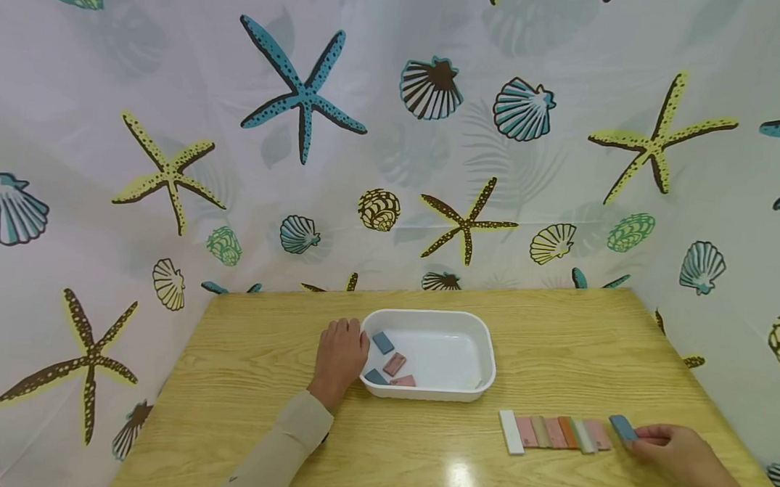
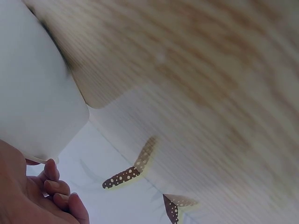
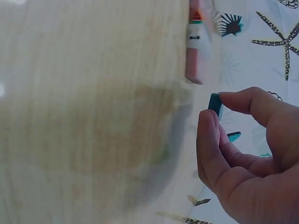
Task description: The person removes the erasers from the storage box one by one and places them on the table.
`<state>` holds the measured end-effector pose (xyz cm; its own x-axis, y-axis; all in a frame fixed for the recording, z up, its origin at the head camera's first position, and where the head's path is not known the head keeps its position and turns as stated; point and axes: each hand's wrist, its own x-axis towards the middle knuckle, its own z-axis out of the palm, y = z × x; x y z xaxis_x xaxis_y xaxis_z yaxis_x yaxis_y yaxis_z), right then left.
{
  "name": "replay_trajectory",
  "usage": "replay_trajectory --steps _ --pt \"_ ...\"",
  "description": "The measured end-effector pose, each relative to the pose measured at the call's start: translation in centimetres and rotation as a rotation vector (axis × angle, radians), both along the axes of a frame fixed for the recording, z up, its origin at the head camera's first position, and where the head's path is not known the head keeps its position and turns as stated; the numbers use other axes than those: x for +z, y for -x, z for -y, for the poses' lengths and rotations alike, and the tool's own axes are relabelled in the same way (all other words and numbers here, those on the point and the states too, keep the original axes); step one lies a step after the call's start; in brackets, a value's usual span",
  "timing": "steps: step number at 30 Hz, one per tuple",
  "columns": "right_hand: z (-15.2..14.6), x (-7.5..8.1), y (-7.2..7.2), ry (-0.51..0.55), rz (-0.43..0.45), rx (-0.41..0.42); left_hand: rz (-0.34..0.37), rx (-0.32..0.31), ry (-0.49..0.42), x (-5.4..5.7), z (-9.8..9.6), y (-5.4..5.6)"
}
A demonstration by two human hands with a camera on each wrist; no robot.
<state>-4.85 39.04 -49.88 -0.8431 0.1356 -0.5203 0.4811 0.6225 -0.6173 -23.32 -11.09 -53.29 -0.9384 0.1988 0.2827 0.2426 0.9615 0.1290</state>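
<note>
My right hand (image 1: 675, 452) pinches a blue eraser (image 1: 623, 428) between thumb and fingers, just past the right end of a row of erasers. In the right wrist view the blue eraser (image 3: 215, 103) is held above the table, apart from the row's pink end eraser (image 3: 194, 70). The row runs from a white eraser (image 1: 512, 432) through pink, beige and orange-green ones to a pink eraser (image 1: 597, 434), set side by side. My left hand (image 1: 341, 354) grips the left rim of a white plastic tub (image 1: 423, 394), fingers curled at its edge in the left wrist view.
Inside the tub, at its left side, lie a blue eraser (image 1: 383, 342), a reddish eraser (image 1: 394, 364), another blue eraser (image 1: 376, 377) and a pink eraser (image 1: 403, 381). A wooden table (image 1: 253, 383) bears everything. Patterned cloth (image 1: 381, 141) hangs behind and along the sides.
</note>
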Motion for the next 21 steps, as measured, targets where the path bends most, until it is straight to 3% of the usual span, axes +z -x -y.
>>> replay_trajectory --steps 11,21 --pt "0.6 -2.0 -0.3 -0.031 -0.055 0.004 0.019 -0.001 -0.012 -0.2 0.0 -0.2" --pt "0.9 -2.3 -0.1 -0.051 -0.065 0.031 0.001 -0.014 0.004 0.2 0.1 -0.2"
